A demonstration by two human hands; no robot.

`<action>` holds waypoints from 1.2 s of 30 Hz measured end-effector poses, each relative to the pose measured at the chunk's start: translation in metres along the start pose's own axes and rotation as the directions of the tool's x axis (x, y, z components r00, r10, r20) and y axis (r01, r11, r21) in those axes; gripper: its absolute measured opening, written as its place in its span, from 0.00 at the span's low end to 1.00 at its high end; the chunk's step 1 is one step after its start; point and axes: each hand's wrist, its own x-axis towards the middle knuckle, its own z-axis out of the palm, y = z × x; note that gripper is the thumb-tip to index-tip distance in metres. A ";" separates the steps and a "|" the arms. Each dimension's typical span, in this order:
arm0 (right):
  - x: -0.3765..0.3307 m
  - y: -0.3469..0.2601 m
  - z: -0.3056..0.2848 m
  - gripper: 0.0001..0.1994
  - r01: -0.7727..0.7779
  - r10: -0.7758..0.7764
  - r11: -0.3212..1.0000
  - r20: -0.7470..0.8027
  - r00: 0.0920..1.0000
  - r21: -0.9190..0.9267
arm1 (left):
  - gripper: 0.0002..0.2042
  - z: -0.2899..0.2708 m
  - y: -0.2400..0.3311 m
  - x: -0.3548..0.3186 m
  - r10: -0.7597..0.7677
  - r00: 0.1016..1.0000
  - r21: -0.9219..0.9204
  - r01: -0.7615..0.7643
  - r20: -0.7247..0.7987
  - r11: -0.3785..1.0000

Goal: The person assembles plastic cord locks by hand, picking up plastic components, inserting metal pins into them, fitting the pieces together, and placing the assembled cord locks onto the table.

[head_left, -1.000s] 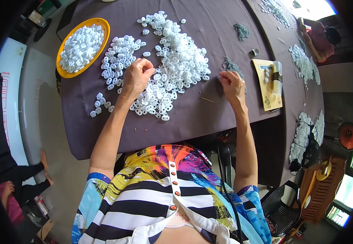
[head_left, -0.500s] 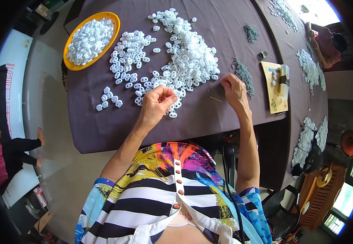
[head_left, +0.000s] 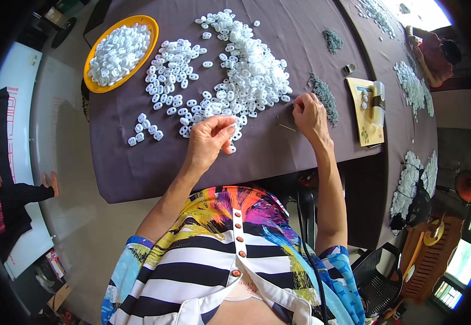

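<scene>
Left hand [head_left: 208, 142]: pinched at the near end of the central white two-hole pieces [head_left: 254, 76]; grip cannot be determined. Right hand [head_left: 312, 119]: fingers curled, any contents hidden, beside grey pin-like parts [head_left: 325, 99].

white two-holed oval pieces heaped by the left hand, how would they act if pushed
The heap of white two-holed oval pieces would probably spread rather than move as one, since the pieces look loose. Single ones may slide more than roll, being oval. Each is likely light, looking small beside the left hand.
</scene>
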 end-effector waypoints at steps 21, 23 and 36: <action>-0.032 -0.070 -0.012 0.05 -0.444 -0.004 0.292 0.465 0.885 0.847 | 0.06 0.035 0.017 0.010 -0.048 0.984 0.192 0.014 0.171 0.981; -0.033 -0.071 -0.010 0.05 -0.454 0.010 0.275 0.470 0.883 0.848 | 0.05 0.034 0.016 0.009 -0.035 0.991 0.182 0.011 0.129 0.983; -0.041 -0.082 0.006 0.09 -0.254 0.108 0.262 0.233 0.966 0.931 | 0.05 0.036 0.006 0.011 -0.041 0.990 0.114 0.026 0.131 0.993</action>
